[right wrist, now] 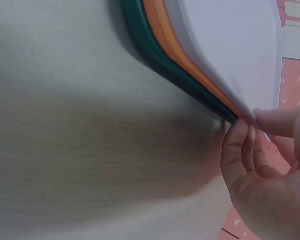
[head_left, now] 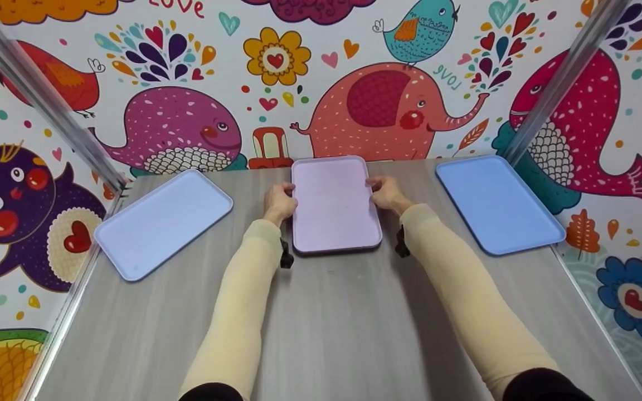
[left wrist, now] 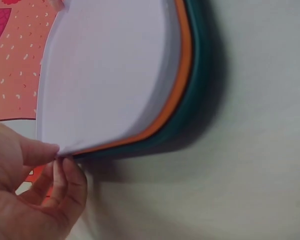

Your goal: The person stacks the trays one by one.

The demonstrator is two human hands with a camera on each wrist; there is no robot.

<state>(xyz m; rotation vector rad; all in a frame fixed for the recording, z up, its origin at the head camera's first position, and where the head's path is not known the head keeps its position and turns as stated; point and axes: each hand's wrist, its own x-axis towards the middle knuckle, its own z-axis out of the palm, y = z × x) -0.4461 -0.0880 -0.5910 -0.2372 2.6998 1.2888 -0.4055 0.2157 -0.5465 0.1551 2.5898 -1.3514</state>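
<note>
A pale purple tray [head_left: 335,206] lies at the top of a stack at the back middle of the table. Beneath it the wrist views show an orange tray [left wrist: 182,65] and a dark green tray [right wrist: 140,42]. My left hand [head_left: 280,201] pinches the purple tray's left rim, thumb on top and fingers curled below the edge. On the opposite side my right hand [head_left: 389,193] pinches the right rim in the same way.
A light blue tray [head_left: 165,223] lies slanted on the left of the grey table [head_left: 332,334]. At the right lies a stronger blue tray [head_left: 499,206]. Printed wall panels [head_left: 187,55] with metal posts [head_left: 566,78] enclose the back and sides.
</note>
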